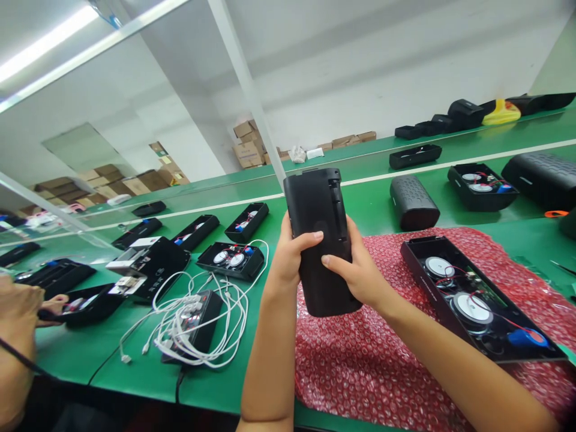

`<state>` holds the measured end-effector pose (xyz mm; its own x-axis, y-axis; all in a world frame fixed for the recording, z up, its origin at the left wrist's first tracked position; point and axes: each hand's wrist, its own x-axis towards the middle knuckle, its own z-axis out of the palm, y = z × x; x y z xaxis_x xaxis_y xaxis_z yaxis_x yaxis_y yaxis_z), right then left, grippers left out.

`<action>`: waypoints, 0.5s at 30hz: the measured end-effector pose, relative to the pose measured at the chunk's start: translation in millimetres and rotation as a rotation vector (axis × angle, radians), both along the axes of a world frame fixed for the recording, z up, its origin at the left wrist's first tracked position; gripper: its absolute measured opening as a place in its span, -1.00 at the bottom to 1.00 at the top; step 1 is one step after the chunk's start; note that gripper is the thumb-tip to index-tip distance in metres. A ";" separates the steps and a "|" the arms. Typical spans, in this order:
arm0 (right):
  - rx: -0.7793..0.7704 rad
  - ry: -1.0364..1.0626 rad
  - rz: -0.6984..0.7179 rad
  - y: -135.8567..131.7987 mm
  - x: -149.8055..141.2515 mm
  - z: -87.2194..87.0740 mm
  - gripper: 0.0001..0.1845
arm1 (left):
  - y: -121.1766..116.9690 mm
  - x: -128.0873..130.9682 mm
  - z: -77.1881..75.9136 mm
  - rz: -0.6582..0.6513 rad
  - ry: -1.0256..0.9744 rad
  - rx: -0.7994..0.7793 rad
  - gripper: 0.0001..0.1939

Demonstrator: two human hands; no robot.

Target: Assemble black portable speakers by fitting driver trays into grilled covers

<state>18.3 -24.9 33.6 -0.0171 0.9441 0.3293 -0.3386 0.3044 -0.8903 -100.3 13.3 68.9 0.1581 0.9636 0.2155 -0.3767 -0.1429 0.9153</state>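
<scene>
Both hands hold up a black plastic speaker casing (317,210), tilted slightly, over the edge of red bubble wrap (378,336). My left hand (290,255) grips its left side with the thumb across the face. My right hand (357,267) clasps the right side, thumb also on the face. A slotted recess runs along the casing's upper right edge; the fingers behind it are hidden. To the right on the bubble wrap lies an open speaker housing (477,300) with two round white-backed drivers, red wires and a blue battery showing.
A power strip (193,327) under tangled white cables (234,336) sits left. Several open housings line the green bench (252,282). A textured speaker (413,204) stands behind the bubble wrap. At far left, a co-worker's hand (20,312) works beside another housing (92,306).
</scene>
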 end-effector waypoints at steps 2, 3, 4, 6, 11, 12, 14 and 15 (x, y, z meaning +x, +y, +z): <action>0.003 -0.005 -0.005 0.1 -0.1 -0.2 0.00 | -0.3 0.2 0.1 -0.007 -0.002 0.001 -0.29; 0.002 -0.004 -0.006 0.2 -0.3 -0.5 0.00 | -0.3 0.2 0.2 -0.008 -0.004 0.001 -0.29; 0.000 -0.002 -0.005 0.3 -0.4 -0.7 0.01 | -0.3 0.3 0.2 -0.005 -0.004 -0.002 -0.28; 0.001 0.005 -0.009 0.7 -0.8 -1.3 0.00 | -0.2 0.3 0.4 0.004 -0.004 -0.010 -0.27; 0.006 -0.005 -0.024 1.4 -0.9 -1.8 0.00 | 0.0 0.2 0.6 0.020 -0.006 -0.017 -0.26; -0.002 -0.010 -0.019 1.4 -0.8 -1.8 0.01 | 0.1 0.1 0.6 0.022 -0.003 -0.017 -0.27; -0.015 -0.015 -0.015 1.3 -0.6 -1.7 0.03 | 0.2 -0.1 0.4 0.024 0.006 -0.020 -0.27; -0.018 -0.019 -0.016 1.3 -0.5 -1.7 0.04 | 0.3 -0.3 0.3 0.024 0.009 -0.022 -0.26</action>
